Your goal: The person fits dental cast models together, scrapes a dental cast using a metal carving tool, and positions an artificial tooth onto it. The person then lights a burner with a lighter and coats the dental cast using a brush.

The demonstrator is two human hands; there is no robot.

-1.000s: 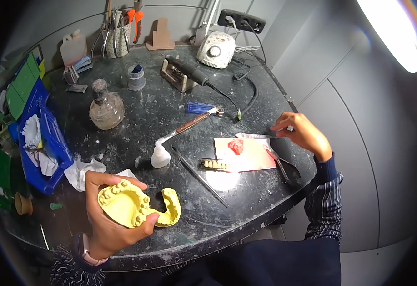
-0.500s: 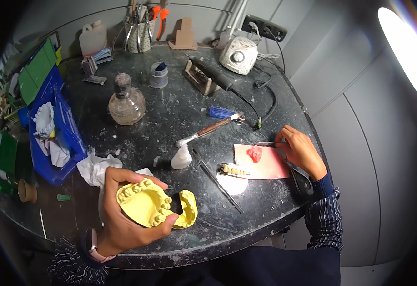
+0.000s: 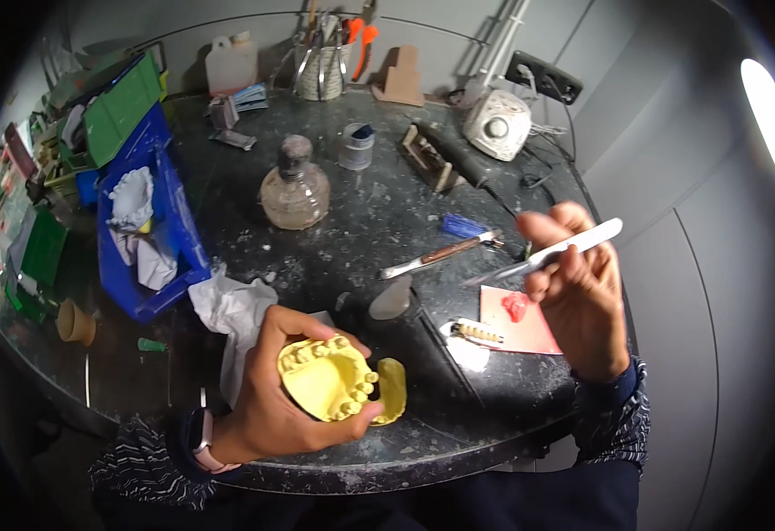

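Observation:
My left hand point(image 3: 268, 411) grips a yellow upper dental cast point(image 3: 316, 376); a second yellow cast piece point(image 3: 392, 389) lies just right of it. My raised right hand point(image 3: 586, 305) holds a slim metal instrument with a pale handle point(image 3: 598, 233), angled down-left over the bench. Below it lie a pink sheet point(image 3: 538, 332) with a red lump point(image 3: 515, 306) and a strip of artificial teeth point(image 3: 478, 332). A brown-handled spatula point(image 3: 443, 252) and a small whitish bottle point(image 3: 392, 299) lie nearby; a thin dark tool is partly lost in shadow.
Behind stand a glass burner point(image 3: 294, 199), a jar point(image 3: 356, 152), a handpiece in its stand point(image 3: 423, 155), a white control box point(image 3: 496, 124) and a tool holder point(image 3: 321, 71). Blue point(image 3: 153, 292) and green bins point(image 3: 117, 115) and crumpled paper point(image 3: 237, 310) sit left; a lamp point(image 3: 768, 115) glows right.
My right hand has picked up the metal instrument from by the pink sheet and lifted it upward. The view has shifted, so the bench and left hand appear further right.

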